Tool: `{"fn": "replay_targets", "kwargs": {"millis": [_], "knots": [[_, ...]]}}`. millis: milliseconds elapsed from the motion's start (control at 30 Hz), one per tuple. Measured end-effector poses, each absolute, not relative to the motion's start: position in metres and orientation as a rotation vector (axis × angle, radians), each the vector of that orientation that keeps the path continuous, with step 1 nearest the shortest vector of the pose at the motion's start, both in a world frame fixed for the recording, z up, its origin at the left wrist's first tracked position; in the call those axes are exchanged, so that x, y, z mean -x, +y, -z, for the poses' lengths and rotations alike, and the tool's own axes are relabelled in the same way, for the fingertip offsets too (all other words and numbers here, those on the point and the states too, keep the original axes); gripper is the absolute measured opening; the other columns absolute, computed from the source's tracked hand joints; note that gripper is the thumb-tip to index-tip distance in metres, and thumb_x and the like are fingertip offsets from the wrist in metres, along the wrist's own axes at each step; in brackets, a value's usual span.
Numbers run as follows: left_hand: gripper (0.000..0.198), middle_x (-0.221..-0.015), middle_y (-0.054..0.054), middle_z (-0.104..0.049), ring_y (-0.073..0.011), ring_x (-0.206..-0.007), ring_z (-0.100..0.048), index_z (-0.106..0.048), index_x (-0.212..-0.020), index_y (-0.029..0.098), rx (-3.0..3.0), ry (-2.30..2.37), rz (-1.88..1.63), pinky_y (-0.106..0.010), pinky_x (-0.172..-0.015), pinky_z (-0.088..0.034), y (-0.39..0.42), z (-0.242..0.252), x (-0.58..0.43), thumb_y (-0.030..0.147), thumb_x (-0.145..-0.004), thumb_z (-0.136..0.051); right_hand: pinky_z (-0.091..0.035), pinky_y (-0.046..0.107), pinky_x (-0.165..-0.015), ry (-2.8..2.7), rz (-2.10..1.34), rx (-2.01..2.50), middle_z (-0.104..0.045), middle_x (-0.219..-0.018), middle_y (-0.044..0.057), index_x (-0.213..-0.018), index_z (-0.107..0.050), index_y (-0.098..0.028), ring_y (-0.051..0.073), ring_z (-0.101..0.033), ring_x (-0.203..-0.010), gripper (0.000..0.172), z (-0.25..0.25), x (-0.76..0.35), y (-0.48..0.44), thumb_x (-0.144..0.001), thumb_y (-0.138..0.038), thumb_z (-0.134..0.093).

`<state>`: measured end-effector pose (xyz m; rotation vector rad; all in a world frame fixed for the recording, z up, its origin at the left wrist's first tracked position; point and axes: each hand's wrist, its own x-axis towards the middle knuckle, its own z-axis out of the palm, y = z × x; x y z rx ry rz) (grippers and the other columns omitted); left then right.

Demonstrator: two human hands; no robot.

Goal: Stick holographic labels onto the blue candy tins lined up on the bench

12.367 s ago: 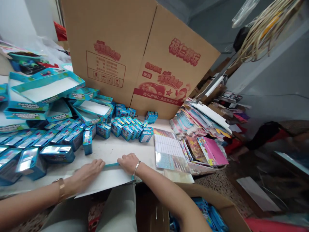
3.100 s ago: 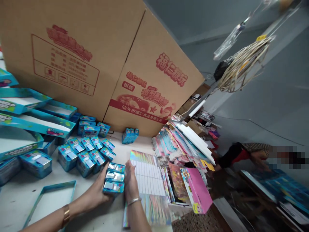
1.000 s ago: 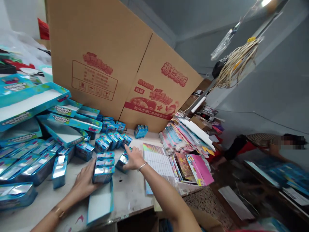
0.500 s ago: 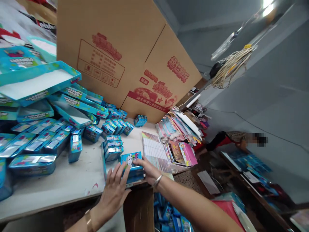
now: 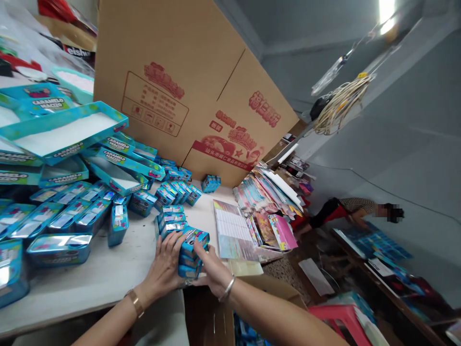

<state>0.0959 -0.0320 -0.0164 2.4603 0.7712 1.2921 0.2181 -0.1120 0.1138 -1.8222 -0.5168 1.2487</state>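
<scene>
Both my hands are at a short row of blue candy boxes at the table's front edge. The nearer boxes [image 5: 194, 239], marked "CARAMELO MACIZO", are stacked and tilted. My left hand [image 5: 166, 259] is closed against their left side, fingers over the top and thumb low. My right hand [image 5: 213, 269] grips the right side, its thumb on the front box. Just behind my left fingers stand several more blue boxes [image 5: 172, 218]; a thin blue edge at their left looks like a tray wall, mostly hidden.
Many blue boxes [image 5: 59, 249] and display trays [image 5: 72, 129] crowd the table's left. A big cardboard carton [image 5: 201, 62] stands behind. Right are a printed sheet [image 5: 232, 228] and stacked cards [image 5: 266, 192]. An open carton [image 5: 212, 322] sits below. A person [image 5: 355, 206] bends over another table.
The nearer boxes have tipped, showing their stacked ends. My left hand has moved from lying spread in front to closing on their side. My right hand has shifted slightly lower. The view has turned a little.
</scene>
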Motion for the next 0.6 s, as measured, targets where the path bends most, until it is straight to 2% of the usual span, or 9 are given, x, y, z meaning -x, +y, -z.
{"fn": "replay_targets", "kwargs": {"millis": [100, 200, 267, 333, 400, 500, 600], "knots": [[0.108, -0.145, -0.023, -0.046, -0.0437, -0.137, -0.044, -0.012, -0.16, 0.017, -2.403, 0.737, -1.294, -0.066, -0.119, -0.025, -0.03, 0.019, -0.092, 0.046, -0.077, -0.074, -0.06, 0.039, -0.069, -0.821, -1.094, 1.775, -0.064, -0.128, 0.014, -0.125, -0.051, -0.025, 0.03, -0.068, -0.107, 0.076, -0.101, -0.229, -0.129, -0.076, -0.08, -0.069], [0.113, -0.144, -0.024, -0.047, -0.0459, -0.133, -0.047, -0.008, -0.161, 0.015, -2.364, 0.77, -1.282, -0.068, -0.114, -0.032, -0.027, 0.024, -0.089, 0.041, -0.073, -0.074, -0.057, 0.044, -0.095, -1.082, -0.79, 1.697, -0.062, -0.131, 0.015, -0.121, -0.059, -0.022, 0.03, -0.063, -0.118, 0.067, -0.073, -0.245, -0.135, -0.082, -0.077, -0.064], [0.113, -0.145, -0.024, -0.047, -0.0468, -0.133, -0.047, -0.009, -0.162, 0.017, -2.379, 0.783, -1.234, -0.07, -0.114, -0.033, -0.025, 0.027, -0.087, 0.041, -0.072, -0.075, -0.049, 0.046, -0.109, -1.094, -0.668, 1.57, -0.054, -0.146, 0.018, -0.134, -0.055, -0.022, 0.031, -0.054, -0.134, 0.077, -0.051, -0.251, -0.128, -0.083, -0.079, -0.062], [0.116, -0.147, -0.022, -0.045, -0.0463, -0.134, -0.045, -0.008, -0.163, 0.02, -2.383, 0.773, -1.181, -0.068, -0.114, -0.035, -0.023, 0.03, -0.086, 0.044, -0.072, -0.077, -0.041, 0.047, -0.118, -1.03, -0.674, 1.422, -0.041, -0.16, 0.017, -0.15, -0.043, -0.022, 0.031, -0.043, -0.148, 0.092, -0.034, -0.25, -0.115, -0.083, -0.085, -0.054], [0.121, -0.147, -0.021, -0.043, -0.045, -0.134, -0.045, -0.005, -0.165, 0.022, -2.35, 0.816, -1.141, -0.064, -0.112, -0.041, -0.023, 0.033, -0.085, 0.046, -0.072, -0.079, -0.035, 0.048, -0.122, -0.982, -0.761, 1.295, -0.038, -0.164, 0.015, -0.156, -0.037, -0.021, 0.031, -0.039, -0.151, 0.095, -0.025, -0.245, -0.102, -0.087, -0.086, -0.044], [0.119, -0.15, -0.021, -0.036, -0.0466, -0.138, -0.042, 0.001, -0.166, 0.025, -2.303, 0.966, -1.122, -0.065, -0.11, -0.044, -0.033, 0.041, -0.086, 0.047, -0.078, -0.076, -0.039, 0.048, -0.12, -0.932, -0.876, 1.197, -0.048, -0.158, 0.013, -0.157, -0.038, -0.018, 0.031, -0.048, -0.145, 0.087, -0.028, -0.232, -0.092, -0.093, -0.076, -0.047], [0.111, -0.165, -0.024, -0.014, -0.0511, -0.151, -0.023, 0.01, -0.165, 0.026, -2.226, 1.096, -1.097, -0.071, -0.113, -0.038, -0.047, 0.051, -0.089, 0.042, -0.088, -0.068, -0.038, 0.046, -0.121, -0.964, -0.867, 1.296, -0.052, -0.155, 0.011, -0.155, -0.044, -0.018, 0.03, -0.05, -0.143, 0.076, -0.042, -0.224, -0.09, -0.094, -0.062, -0.059]]}}
